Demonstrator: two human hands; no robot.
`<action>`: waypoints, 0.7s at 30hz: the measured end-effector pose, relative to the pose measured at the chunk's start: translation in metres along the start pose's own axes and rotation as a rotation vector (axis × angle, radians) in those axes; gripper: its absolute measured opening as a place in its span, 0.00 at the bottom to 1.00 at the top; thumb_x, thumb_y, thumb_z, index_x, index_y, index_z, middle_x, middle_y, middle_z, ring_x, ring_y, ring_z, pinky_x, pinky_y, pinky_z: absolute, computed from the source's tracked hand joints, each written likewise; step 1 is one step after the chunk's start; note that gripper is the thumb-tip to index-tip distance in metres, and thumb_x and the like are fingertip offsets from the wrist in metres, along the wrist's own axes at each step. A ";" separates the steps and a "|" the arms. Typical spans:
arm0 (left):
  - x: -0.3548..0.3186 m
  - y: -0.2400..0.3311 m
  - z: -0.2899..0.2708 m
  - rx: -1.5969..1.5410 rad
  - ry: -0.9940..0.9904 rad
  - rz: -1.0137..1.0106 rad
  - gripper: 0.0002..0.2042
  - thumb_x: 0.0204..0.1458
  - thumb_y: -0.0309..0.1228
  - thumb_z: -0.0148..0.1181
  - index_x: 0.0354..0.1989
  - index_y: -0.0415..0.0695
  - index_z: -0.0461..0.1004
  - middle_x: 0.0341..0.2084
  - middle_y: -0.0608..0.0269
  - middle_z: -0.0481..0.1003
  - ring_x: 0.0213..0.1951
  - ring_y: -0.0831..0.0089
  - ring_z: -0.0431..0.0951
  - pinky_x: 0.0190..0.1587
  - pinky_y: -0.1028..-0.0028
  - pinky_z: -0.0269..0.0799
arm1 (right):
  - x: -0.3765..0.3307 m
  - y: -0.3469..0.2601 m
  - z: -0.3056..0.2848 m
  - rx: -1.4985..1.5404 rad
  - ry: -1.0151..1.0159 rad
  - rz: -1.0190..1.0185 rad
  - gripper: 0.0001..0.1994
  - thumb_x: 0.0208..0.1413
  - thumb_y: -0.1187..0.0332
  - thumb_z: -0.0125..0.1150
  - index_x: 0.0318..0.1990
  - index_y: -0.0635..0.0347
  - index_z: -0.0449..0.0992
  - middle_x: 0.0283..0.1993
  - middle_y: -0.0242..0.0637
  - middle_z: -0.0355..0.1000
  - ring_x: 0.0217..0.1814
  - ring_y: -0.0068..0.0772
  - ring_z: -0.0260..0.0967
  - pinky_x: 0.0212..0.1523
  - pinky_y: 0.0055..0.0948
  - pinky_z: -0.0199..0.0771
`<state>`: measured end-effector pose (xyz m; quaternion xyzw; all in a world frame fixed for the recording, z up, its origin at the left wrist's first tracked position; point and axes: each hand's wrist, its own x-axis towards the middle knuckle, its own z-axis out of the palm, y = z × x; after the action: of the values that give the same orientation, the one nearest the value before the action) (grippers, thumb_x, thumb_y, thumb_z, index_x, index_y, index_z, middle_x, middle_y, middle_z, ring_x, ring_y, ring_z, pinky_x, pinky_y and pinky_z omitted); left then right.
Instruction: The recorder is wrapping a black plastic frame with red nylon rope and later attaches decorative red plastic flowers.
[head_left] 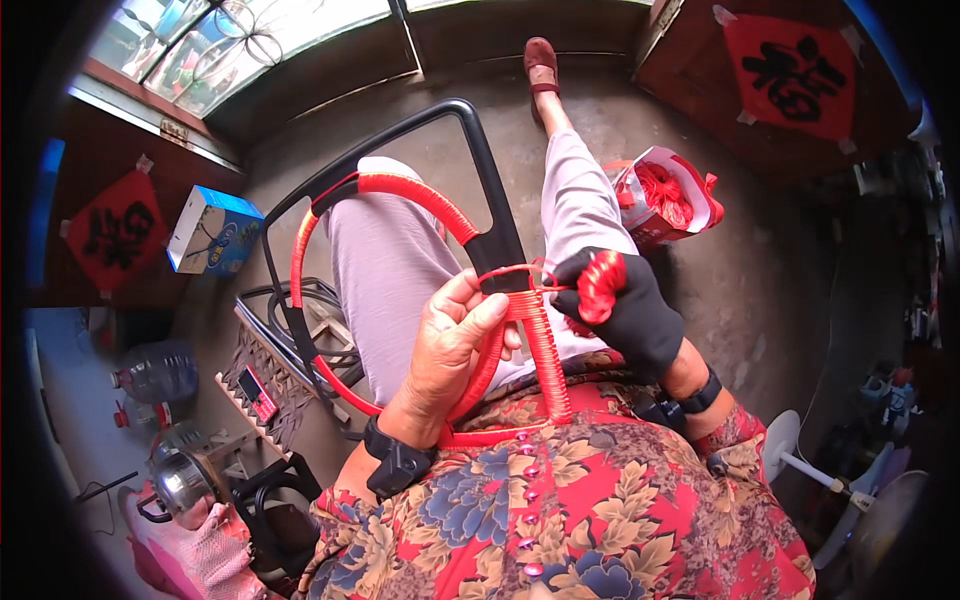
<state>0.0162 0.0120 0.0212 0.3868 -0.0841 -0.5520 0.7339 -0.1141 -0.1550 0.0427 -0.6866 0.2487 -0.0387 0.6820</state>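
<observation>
A black tubular frame (478, 150) rests across my lap, with a ring (405, 186) joined to it. Shiny red cord is wound tightly round much of the ring, while some stretches are bare black. A straight bar (545, 365) near my waist is wrapped in the same cord. My left hand (440, 345), bare, pinches the wrapped part beside the bar's upper end, thumb against fingers. In a black glove, my right hand (640, 315) grips a bundle of red cord (602, 287). A loose strand runs from the bundle to the bar's top, near my left fingertips.
A paper bag (690, 205) with red cord inside stands right of my leg. At left are a blue box (215, 232), a red phone (258, 395) on a low stool, a plastic bottle (165, 372) and a steel pot (187, 487). A white fan (790, 450) stands at right.
</observation>
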 end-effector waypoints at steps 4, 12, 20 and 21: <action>-0.001 0.000 -0.002 -0.004 0.003 0.012 0.12 0.59 0.28 0.54 0.49 0.38 0.67 0.31 0.60 0.77 0.24 0.77 0.76 0.27 0.79 0.74 | -0.003 -0.011 -0.011 -0.342 -0.052 -0.666 0.05 0.44 0.82 0.65 0.28 0.63 0.76 0.27 0.36 0.73 0.27 0.27 0.71 0.31 0.25 0.70; -0.002 0.000 0.000 0.040 0.036 0.013 0.12 0.57 0.29 0.56 0.47 0.39 0.68 0.29 0.61 0.76 0.23 0.78 0.75 0.23 0.81 0.72 | -0.021 -0.018 -0.013 -0.091 0.027 -0.463 0.03 0.48 0.79 0.62 0.32 0.66 0.76 0.33 0.36 0.74 0.30 0.26 0.71 0.33 0.25 0.71; -0.002 0.001 0.004 0.029 0.024 -0.001 0.12 0.58 0.28 0.55 0.48 0.38 0.68 0.32 0.61 0.77 0.24 0.81 0.75 0.27 0.82 0.72 | -0.009 -0.001 0.005 -0.156 0.054 -0.237 0.11 0.48 0.79 0.66 0.40 0.64 0.77 0.33 0.34 0.76 0.34 0.22 0.73 0.36 0.23 0.74; -0.001 0.001 0.003 0.026 0.027 -0.001 0.12 0.58 0.28 0.55 0.48 0.38 0.68 0.32 0.61 0.77 0.24 0.81 0.75 0.27 0.82 0.72 | -0.006 -0.001 0.003 -0.311 0.024 -0.446 0.10 0.47 0.79 0.66 0.39 0.63 0.78 0.32 0.34 0.76 0.34 0.23 0.73 0.36 0.23 0.74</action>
<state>0.0148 0.0121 0.0242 0.4038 -0.0812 -0.5460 0.7295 -0.1181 -0.1499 0.0455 -0.8205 0.1024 -0.1574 0.5399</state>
